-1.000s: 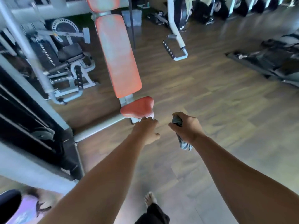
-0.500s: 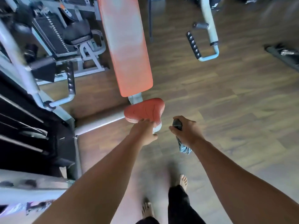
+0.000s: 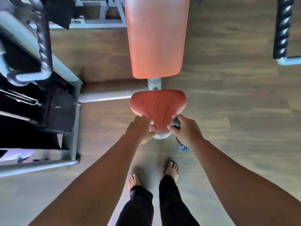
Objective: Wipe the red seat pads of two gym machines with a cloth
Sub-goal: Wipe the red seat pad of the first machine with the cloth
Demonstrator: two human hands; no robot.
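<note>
we see only part of the grey-blue cloth [image 3: 176, 122]: most of it sits bunched inside the right hand [image 3: 187, 130], with one end hanging out below. the left hand [image 3: 140, 130] covers the near left edge of the small red cracked seat pad [image 3: 157, 106]. the long orange-red back pad [image 3: 155, 36] runs off the top edge. the black ridged handle grip [image 3: 282, 28] at upper right is cut by the frame, and the machine frame at left is smeared by blur.

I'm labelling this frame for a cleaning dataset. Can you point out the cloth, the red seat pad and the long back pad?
cloth [image 3: 175, 122]: head view, bunched part above the right hand's fingers.
red seat pad [image 3: 158, 105]: head view, middle of its creased top.
long back pad [image 3: 156, 38]: head view, centre of its face.
</note>
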